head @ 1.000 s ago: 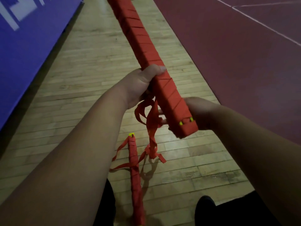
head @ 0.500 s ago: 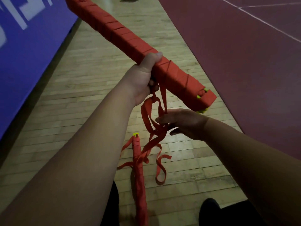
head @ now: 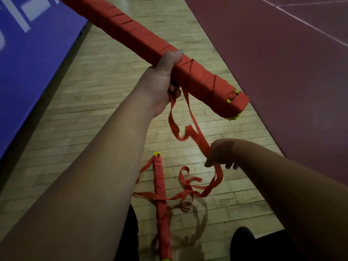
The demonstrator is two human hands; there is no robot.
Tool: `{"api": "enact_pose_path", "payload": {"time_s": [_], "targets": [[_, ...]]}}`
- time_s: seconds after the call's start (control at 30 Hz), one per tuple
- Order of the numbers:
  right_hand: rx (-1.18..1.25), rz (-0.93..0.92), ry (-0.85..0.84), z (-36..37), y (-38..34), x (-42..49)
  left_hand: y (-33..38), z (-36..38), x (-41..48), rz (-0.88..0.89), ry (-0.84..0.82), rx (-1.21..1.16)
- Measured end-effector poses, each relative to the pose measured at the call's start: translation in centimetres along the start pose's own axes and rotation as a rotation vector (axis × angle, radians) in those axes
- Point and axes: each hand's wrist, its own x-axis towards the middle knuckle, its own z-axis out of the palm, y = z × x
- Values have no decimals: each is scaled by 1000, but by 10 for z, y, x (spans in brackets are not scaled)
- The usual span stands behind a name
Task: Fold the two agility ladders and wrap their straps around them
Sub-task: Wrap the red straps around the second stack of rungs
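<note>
My left hand (head: 162, 81) clenches the folded ladder (head: 203, 80) in the air, its near end already bound, while my right hand (head: 220, 153) pinches the loose strap (head: 190, 129) left to wind, and the second ladder (head: 160, 185) lies folded on the floor (head: 94, 110), straps unwrapped.

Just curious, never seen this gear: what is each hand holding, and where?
The left hand grips the folded ladder near its wrapped end; the right hand pinches its loose strap partway along.
</note>
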Motion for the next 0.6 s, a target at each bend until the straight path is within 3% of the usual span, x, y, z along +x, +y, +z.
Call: {"api": "enact_pose_path", "payload": {"time_s": [0.07, 0.17, 0.23, 0.4, 0.53, 0.6], "targets": [[82, -84, 39, 0, -3, 5, -1, 0, 0, 9, -14, 2], [471, -247, 161, -4, -13, 6, -2, 2, -1, 9, -57, 10], [594, -321, 223, -11, -20, 2, -3, 3, -2, 13, -88, 27], [674, -309, 176, -22, -8, 0, 0, -3, -2, 24, -125, 70], [1231, -347, 76, -43, 1, -23, 2, -17, -1, 23, -213, 100], [1385, -449, -90, -53, 1, -39, 1, -21, -2, 9, -254, 162]]}}
